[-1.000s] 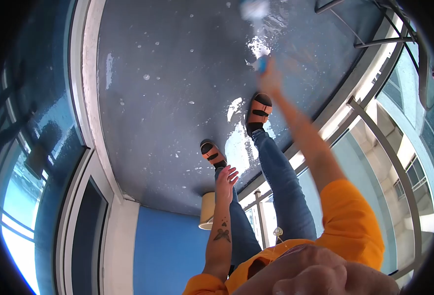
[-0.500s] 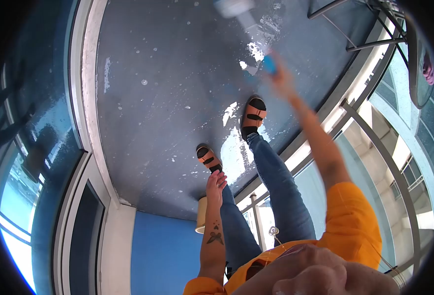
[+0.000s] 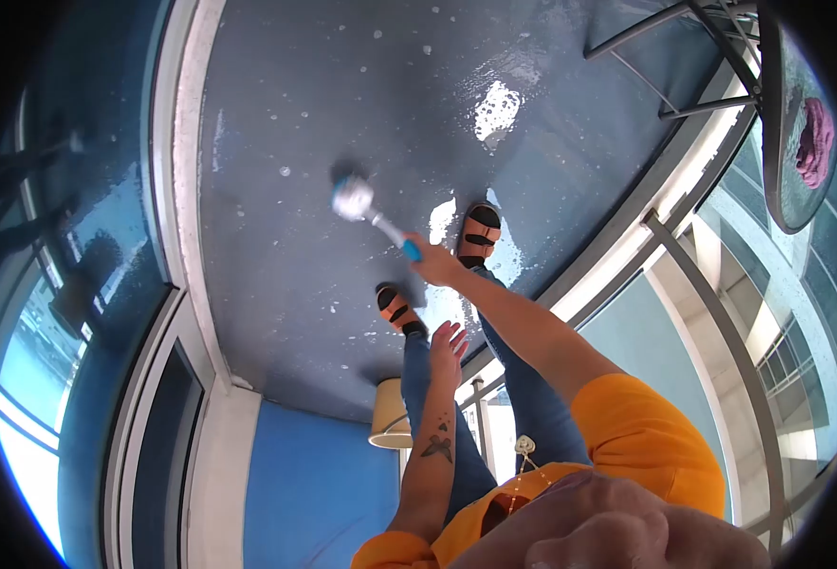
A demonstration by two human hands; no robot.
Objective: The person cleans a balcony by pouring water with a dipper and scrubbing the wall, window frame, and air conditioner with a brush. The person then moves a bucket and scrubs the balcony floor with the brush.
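Note:
My right hand (image 3: 432, 264) is closed around the blue-tipped end of a long-handled scrub brush (image 3: 390, 229). The brush has a pale handle and a white head blurred by motion, which is over the dark grey floor (image 3: 285, 228) to the left of my feet. Whether the bristles touch the floor I cannot tell. My left hand (image 3: 449, 349) hangs in front of my left leg with its fingers apart and holds nothing. Wet, shiny patches (image 3: 499, 112) and pale specks mark the floor.
My sandalled feet (image 3: 480, 232) stand on the floor. A beige bucket (image 3: 392, 414) is behind my left leg. A glass-topped table (image 3: 788, 190) with a purple cloth (image 3: 815, 142) stands at right, by a metal railing (image 3: 722, 332). A glass door (image 3: 157, 427) lies left.
My right hand has swung the scrub brush from the upper right down and left, across in front of my feet. My left hand has shifted slightly right and stays empty.

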